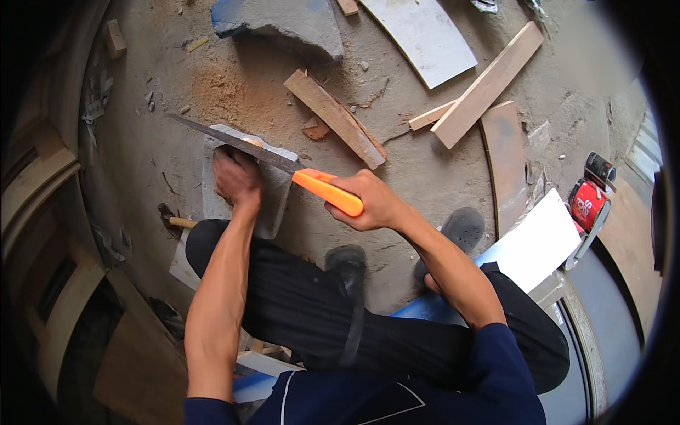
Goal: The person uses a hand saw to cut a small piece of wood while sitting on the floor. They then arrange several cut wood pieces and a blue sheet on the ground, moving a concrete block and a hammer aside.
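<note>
In my right hand (368,201) is the orange handle of a handsaw (327,191), with the fingers wrapped round it. The dark blade slants up and left across a pale grey block (276,203) on the ground. My left hand (237,175) is closed on top of this block, close beside the blade. A small piece of wood (253,142) shows at its fingers, under the blade; the hand and saw hide most of it. To the left of my knee lies a hammer (177,221) with a wooden handle, partly covered.
Sawdust (223,92) covers the ground beyond the block. A rough wood offcut (336,117), a longer plank (489,85) and a white board (425,39) lie ahead. At the far left is a large stone (283,28). Red and black cans (588,205) stand right; wooden frames (35,188) line the left.
</note>
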{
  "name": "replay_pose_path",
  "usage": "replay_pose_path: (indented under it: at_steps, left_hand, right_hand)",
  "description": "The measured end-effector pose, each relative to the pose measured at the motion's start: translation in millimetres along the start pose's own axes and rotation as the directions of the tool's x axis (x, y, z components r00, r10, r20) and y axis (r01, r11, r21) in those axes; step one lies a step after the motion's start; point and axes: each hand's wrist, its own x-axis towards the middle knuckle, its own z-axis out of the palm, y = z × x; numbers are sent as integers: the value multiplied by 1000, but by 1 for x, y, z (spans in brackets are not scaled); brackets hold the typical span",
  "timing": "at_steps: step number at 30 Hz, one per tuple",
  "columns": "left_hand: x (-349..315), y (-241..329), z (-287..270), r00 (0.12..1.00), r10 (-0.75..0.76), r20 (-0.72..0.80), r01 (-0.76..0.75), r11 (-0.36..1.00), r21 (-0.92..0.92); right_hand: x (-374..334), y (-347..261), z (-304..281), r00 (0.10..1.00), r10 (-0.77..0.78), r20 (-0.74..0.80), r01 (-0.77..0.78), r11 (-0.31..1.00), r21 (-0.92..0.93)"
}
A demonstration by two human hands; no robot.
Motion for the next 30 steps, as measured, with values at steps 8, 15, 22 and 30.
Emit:
replay_pose_path:
  at_steps: [8,15,22,30]
  left_hand:
    - [-2,5,-8,992,113,-51,-118,986,-122]
    - [-8,5,-11,910,405,-86,-409,912,-35]
    - [5,13,-39,875,483,24,-477,872,-112]
    - [28,41,-90,938,341,57,-302,889,-344]
  right_hand:
    - [5,-32,-32,988,-95,-124,55,954,-294]
    - [-1,-114,-119,998,-35,-51,-5,787,-618]
    - [-30,-149,-158,988,106,-110,-151,580,-801]
    - [-34,-119,-149,968,-242,73,135,251,-959]
